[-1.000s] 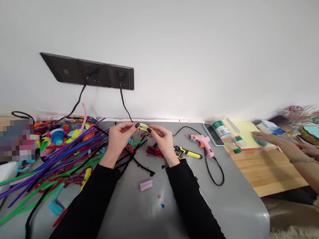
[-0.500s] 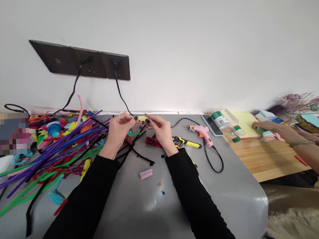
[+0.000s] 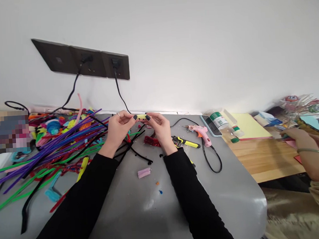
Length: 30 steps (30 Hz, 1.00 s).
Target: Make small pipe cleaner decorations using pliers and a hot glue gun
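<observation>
Both my hands are raised over the grey table point(image 3: 143, 214), pinching the same short yellow fuzzy piece point(image 3: 141, 116) between them. My left hand point(image 3: 120, 127) grips its left end with thumb and fingers closed; a ring shows on one finger. My right hand point(image 3: 160, 128) holds the right end the same way. Black pipe cleaners point(image 3: 136, 153) and a red glittery piece point(image 3: 150, 141) lie on the table just under my hands. My sleeves are black.
A heap of coloured pipe cleaners point(image 3: 55, 144) fills the left. A pink glue gun point(image 3: 202, 133), yellow-handled pliers point(image 3: 186, 143), a phone point(image 3: 210, 125) and a plastic bottle point(image 3: 225, 128) lie right. A pink scrap point(image 3: 144, 172) sits nearer. Another person's hand point(image 3: 302, 139) is at far right.
My hands stay pinched on the yellow piece, shifting slightly. The other person's hand has drawn back from the yellow paper towards the right.
</observation>
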Each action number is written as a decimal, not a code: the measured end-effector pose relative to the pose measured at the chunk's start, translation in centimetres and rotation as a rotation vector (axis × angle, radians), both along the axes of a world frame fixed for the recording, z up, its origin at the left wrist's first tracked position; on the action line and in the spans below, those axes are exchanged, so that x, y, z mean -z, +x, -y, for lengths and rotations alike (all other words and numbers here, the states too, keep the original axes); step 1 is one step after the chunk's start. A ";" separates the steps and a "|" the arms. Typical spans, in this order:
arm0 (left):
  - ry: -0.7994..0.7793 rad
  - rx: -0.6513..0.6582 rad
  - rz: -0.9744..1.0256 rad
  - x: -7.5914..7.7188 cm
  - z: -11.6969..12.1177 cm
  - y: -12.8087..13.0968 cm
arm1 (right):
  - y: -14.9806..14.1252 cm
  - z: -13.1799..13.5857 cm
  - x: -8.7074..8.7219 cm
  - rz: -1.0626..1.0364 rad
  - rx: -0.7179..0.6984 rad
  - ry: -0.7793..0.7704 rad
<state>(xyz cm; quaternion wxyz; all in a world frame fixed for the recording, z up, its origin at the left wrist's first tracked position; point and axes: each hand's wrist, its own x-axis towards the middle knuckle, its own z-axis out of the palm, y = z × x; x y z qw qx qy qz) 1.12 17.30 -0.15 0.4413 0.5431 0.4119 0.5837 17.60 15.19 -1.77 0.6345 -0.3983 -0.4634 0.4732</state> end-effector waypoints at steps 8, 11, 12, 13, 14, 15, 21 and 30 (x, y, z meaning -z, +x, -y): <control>0.101 0.112 -0.183 0.0 0.2 -0.1 | 0.5 -0.3 0.3 -0.015 0.033 0.001; 0.207 0.095 -0.400 -0.1 0.4 -0.1 | 0.5 -0.2 0.1 0.034 0.012 0.037; 0.237 0.076 -0.460 -0.1 0.4 -0.1 | 0.5 -0.2 0.1 0.037 -0.004 0.039; 0.260 0.056 -0.503 -0.1 0.5 -0.1 | 0.5 -0.2 0.0 0.033 -0.019 0.037; 0.274 0.039 -0.527 -0.1 0.5 -0.2 | 0.4 -0.2 0.0 0.022 -0.030 0.035; 0.278 0.026 -0.539 -0.1 0.5 -0.2 | 0.4 -0.2 0.0 0.011 -0.038 0.033; 0.195 0.026 -0.515 -0.2 0.5 -0.2 | 0.4 -0.2 0.1 -0.008 -0.035 0.017; 0.221 0.069 -0.519 0.0 0.4 -0.2 | 0.4 0.0 0.0 0.029 0.013 -0.036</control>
